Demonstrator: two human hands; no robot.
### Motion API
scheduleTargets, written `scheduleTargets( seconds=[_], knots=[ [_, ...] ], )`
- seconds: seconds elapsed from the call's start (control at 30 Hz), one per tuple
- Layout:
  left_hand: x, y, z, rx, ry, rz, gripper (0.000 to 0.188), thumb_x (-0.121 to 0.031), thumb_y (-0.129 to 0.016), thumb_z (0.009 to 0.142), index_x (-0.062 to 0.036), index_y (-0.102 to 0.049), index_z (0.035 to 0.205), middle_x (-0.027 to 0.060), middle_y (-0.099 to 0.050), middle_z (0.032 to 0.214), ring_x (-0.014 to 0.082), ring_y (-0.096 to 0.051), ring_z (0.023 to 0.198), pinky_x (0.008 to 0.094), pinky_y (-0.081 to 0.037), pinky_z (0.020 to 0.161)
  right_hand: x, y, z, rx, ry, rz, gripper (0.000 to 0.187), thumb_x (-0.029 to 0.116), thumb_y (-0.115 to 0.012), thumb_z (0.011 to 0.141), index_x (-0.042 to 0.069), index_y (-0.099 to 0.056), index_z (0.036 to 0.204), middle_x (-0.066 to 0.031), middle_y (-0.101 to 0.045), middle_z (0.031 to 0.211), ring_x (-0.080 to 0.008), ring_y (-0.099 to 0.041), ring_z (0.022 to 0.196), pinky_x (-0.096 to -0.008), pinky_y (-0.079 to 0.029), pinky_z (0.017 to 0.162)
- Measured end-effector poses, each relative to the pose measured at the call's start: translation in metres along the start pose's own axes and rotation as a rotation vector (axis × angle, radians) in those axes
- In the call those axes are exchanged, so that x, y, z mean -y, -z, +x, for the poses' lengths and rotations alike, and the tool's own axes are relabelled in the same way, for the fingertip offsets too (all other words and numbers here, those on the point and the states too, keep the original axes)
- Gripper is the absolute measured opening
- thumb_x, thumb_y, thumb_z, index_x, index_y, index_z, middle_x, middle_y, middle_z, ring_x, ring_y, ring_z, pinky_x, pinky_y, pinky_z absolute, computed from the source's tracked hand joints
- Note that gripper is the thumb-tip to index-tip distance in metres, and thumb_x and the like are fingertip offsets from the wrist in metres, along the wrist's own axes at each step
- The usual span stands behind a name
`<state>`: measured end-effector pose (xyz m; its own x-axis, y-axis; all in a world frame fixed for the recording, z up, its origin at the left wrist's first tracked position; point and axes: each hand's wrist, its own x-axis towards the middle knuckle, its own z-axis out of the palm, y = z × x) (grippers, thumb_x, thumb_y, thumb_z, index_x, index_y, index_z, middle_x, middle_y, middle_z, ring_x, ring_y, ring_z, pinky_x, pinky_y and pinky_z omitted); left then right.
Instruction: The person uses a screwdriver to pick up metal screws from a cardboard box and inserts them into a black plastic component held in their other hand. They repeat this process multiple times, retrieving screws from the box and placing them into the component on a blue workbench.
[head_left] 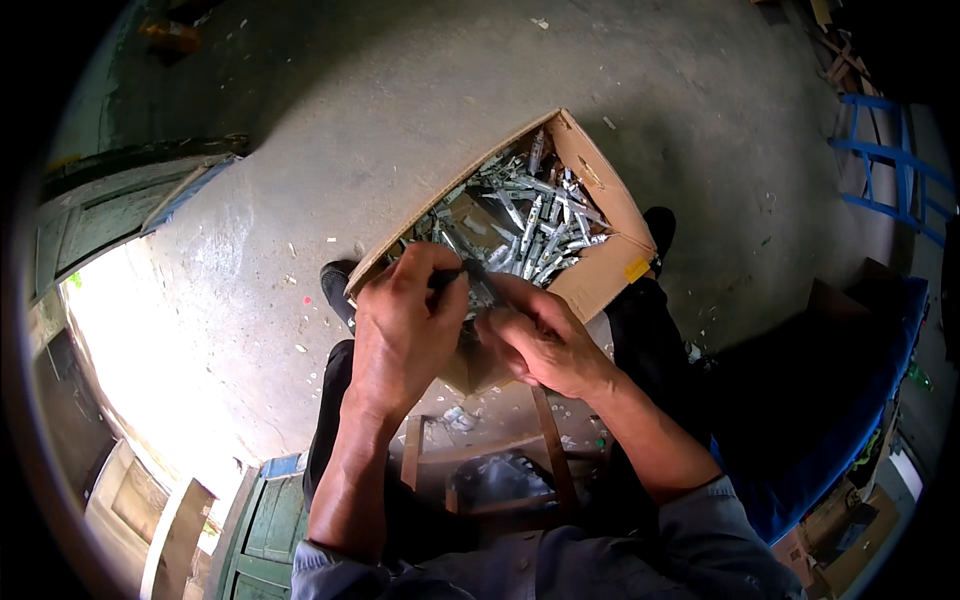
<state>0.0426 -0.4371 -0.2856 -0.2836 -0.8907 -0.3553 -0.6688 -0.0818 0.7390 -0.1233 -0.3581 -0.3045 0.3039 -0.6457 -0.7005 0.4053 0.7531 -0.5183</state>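
An open cardboard box [605,270] sits on the concrete floor between my feet, holding several small silvery metal parts [535,225]. Both hands meet over its near edge. My left hand [405,325] is closed round a dark slim tool [462,272] whose tip points toward the parts. My right hand [540,340] pinches a small metal piece against that tool; the piece is mostly hidden by my fingers.
I sit on a wooden stool [545,440] with dark trouser legs either side. A blue metal frame [890,165] stands far right, a blue cloth [850,420] lies at right, and green wooden doors [120,210] open to bright daylight at left.
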Motion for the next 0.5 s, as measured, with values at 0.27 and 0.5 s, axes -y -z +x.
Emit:
scheduleTargets(
  seconds=[0.27,0.5],
  knots=[
    [0.012,0.004,0.002,-0.129,0.050,0.028,0.010,-0.002,-0.072,0.089,-0.0016,-0.067,0.098,0.0126,-0.070,0.079,0.0164,-0.066,0.066,0.0313,-0.054,0.063,-0.021,-0.005,0.005,-0.058,0.262,-0.289,0.044,0.009,-0.050,0.104,-0.006,-0.049,0.145,-0.0061,-0.059,0.084,-0.0111,-0.056,0.076,-0.0292,-0.049,0.071],
    [0.029,0.036,0.017,-0.201,0.248,-0.055,0.014,-0.004,-0.071,0.093,-0.0001,-0.069,0.106,0.0077,-0.071,0.082,0.0114,-0.066,0.072,0.0282,-0.054,0.065,-0.028,-0.004,-0.011,-0.060,0.175,-0.164,0.036,0.013,-0.053,0.105,-0.001,-0.054,0.138,0.0008,-0.055,0.073,-0.0061,-0.051,0.061,-0.0267,-0.044,0.054]
  ],
)
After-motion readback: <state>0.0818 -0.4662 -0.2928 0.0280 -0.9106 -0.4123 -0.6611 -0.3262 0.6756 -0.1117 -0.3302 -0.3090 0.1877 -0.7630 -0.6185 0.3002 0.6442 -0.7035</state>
